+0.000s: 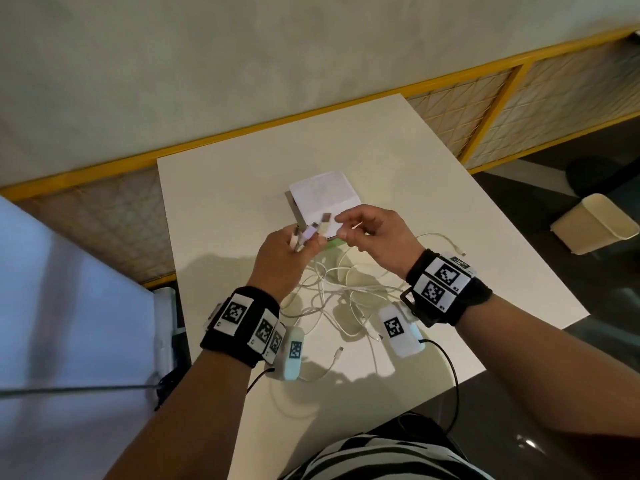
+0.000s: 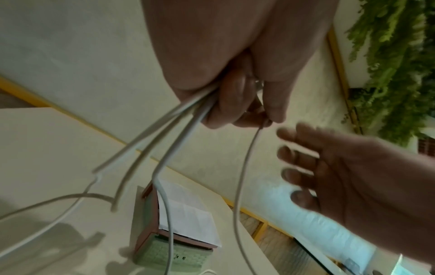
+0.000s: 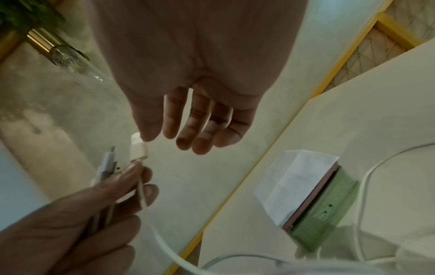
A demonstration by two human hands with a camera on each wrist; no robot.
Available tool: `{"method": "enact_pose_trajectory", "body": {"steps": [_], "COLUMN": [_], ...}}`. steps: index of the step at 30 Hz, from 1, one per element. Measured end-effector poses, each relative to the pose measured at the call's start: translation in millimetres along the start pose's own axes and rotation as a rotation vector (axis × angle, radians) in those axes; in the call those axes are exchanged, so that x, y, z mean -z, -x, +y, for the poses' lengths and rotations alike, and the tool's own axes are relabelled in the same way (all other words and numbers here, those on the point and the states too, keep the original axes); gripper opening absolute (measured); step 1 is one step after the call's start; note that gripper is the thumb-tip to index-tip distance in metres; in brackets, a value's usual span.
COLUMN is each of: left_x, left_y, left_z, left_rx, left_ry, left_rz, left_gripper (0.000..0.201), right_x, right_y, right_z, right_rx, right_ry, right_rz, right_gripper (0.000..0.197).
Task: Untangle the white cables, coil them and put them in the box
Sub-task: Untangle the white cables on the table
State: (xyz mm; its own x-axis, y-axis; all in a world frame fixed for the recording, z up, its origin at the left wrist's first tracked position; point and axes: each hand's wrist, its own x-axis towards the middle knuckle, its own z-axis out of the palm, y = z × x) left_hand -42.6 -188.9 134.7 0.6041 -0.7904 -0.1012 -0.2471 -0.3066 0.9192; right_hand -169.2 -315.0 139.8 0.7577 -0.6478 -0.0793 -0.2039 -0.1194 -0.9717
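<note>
My left hand (image 1: 298, 242) is raised above the table and grips a bundle of several white cable ends, their plugs (image 1: 320, 228) sticking up past the fingers. Those cables (image 2: 169, 147) hang from the fist down to a loose tangle of white cables (image 1: 332, 292) on the table between my wrists. My right hand (image 1: 349, 226) hovers just right of the plugs with fingers relaxed and holds nothing; its thumb is close to a white USB plug (image 3: 139, 148). The box (image 1: 304, 213), green-sided with a white sheet of paper (image 1: 323, 194) over it, stands just beyond both hands.
The white table (image 1: 433, 188) ends at a yellow-framed mesh partition (image 1: 485, 98) behind. A loose cable end (image 1: 337, 353) lies near the table's front edge. A cream bin (image 1: 595, 223) stands on the floor at the right. A pale surface (image 1: 69, 306) fills the left side.
</note>
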Motion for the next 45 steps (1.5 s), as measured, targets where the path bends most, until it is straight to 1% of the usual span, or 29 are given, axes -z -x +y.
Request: {"method": "enact_pose_trajectory", "body": {"steps": [2,3,6,8,10,11,12,13,15,16,17,19,21,22,24,27,28,29,31,32,34,36,37,38,40,42,43,44,45], "left_x": [4,8,21,30,38,41,44,46,49,49,48,46,45,45,46,51,54,56,58,58,59,59,59,61,65,70,73,76,78], "left_y": [-2,-4,-8,-11,-14,-14,-15,-15,-14,-13,-12,-9,-7,-6,-6,-7,-8,-8,-8,-8,-9,-10,-11,-12,-14,-16,-17,-17,-17], "left_z": [-4,-7,-13,-16,-16,-16,-16,-16,-15,-15,-15,-15,-13,-11,-10,-11,-13,-15,-18,-19,-23,-26,-27,-29,-31,-32,-32,-31,-30], "left_rx": [0.028,0.053,0.094,0.096,0.097,0.092,0.082,0.072,0.061,0.062,0.067,0.077,0.086,0.088,0.081,0.056,0.052,0.051,0.050,0.051,0.061,0.072,0.078,0.083,0.083,0.077,0.074,0.074,0.077], "left_ry": [0.053,0.104,0.203,0.253,0.305,0.332,0.354,0.371,0.392,0.399,0.406,0.421,0.425,0.423,0.418,0.403,0.398,0.396,0.393,0.397,0.414,0.424,0.423,0.416,0.411,0.454,0.498,0.548,0.594], "left_rz": [0.102,0.152,0.246,0.274,0.279,0.274,0.266,0.258,0.242,0.235,0.227,0.214,0.207,0.209,0.220,0.249,0.261,0.274,0.298,0.306,0.324,0.358,0.383,0.415,0.491,0.559,0.578,0.583,0.576], "left_gripper": [0.025,0.025,0.022,0.017,0.021,0.023,0.025,0.026,0.026,0.027,0.027,0.028,0.027,0.026,0.026,0.031,0.032,0.034,0.035,0.035,0.037,0.035,0.033,0.029,0.024,0.021,0.021,0.020,0.020], "right_x": [9,14,23,21,14,11,8,5,0,-4,-8,-16,-24,-27,-30,-33,-31,-29,-25,-24,-23,-23,-23,-21,-20,-20,-19,-17,-17], "right_y": [6,11,28,38,46,49,51,52,50,47,43,33,22,17,8,5,5,5,4,3,1,3,5,7,14,23,27,31,35], "right_z": [8,15,43,67,92,102,109,112,113,110,105,95,90,87,83,77,75,73,72,72,74,77,79,81,88,94,96,99,101], "right_rx": [-0.052,-0.080,-0.182,-0.244,-0.294,-0.307,-0.313,-0.297,-0.185,-0.126,-0.077,0.000,0.073,0.079,0.072,0.082,0.054,0.011,-0.065,-0.074,-0.042,-0.007,0.018,0.051,0.082,0.013,-0.049,-0.121,-0.195], "right_ry": [0.082,0.143,0.354,0.594,0.869,0.926,0.906,0.834,0.702,0.665,0.631,0.583,0.605,0.616,0.590,0.485,0.431,0.377,0.336,0.355,0.441,0.502,0.525,0.557,0.681,0.843,0.901,0.935,0.941], "right_rz": [-0.019,-0.070,-0.304,-0.460,-0.556,-0.524,-0.436,-0.318,-0.085,-0.012,0.025,0.009,-0.048,-0.065,-0.088,-0.146,-0.169,-0.189,-0.200,-0.186,-0.147,-0.128,-0.165,-0.239,-0.456,-0.678,-0.761,-0.818,-0.840], "right_gripper": [0.011,0.011,0.006,0.008,0.015,0.016,0.014,0.013,0.019,0.020,0.023,0.035,0.045,0.042,0.028,0.015,0.009,0.007,0.021,0.026,0.037,0.041,0.040,0.038,0.031,0.023,0.024,0.032,0.040]}}
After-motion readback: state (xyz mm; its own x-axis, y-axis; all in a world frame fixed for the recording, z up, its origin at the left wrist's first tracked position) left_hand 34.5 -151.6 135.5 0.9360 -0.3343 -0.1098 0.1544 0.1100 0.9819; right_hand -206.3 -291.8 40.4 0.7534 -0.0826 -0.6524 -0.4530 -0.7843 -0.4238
